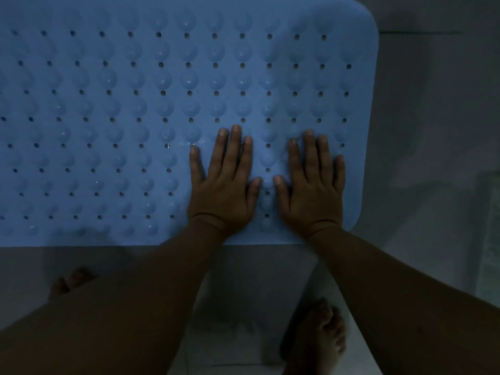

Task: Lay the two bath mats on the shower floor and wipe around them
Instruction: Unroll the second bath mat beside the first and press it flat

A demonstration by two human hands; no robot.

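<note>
A: On the floor, left to centre: what is the mat's position?

B: The blue bath mat lies flat on the tiled shower floor. It runs off the left and top edges of the view. Its near edge and rounded right corners are visible. The surface carries rows of raised bumps and small round holes. A few water droplets glint near its middle.

A: State of the left hand?

B: The left hand rests palm down on the mat, fingers straight and slightly spread. It grasps nothing.

A: And the right hand?

B: The right hand lies just beside the left, also palm down, fingers extended, released. Both thumbs point toward each other, close but apart.

A: Anything nearer the camera?

B: Bare toes show at lower left, and one bare foot stands on the floor at lower right. Only one mat is in view.
</note>
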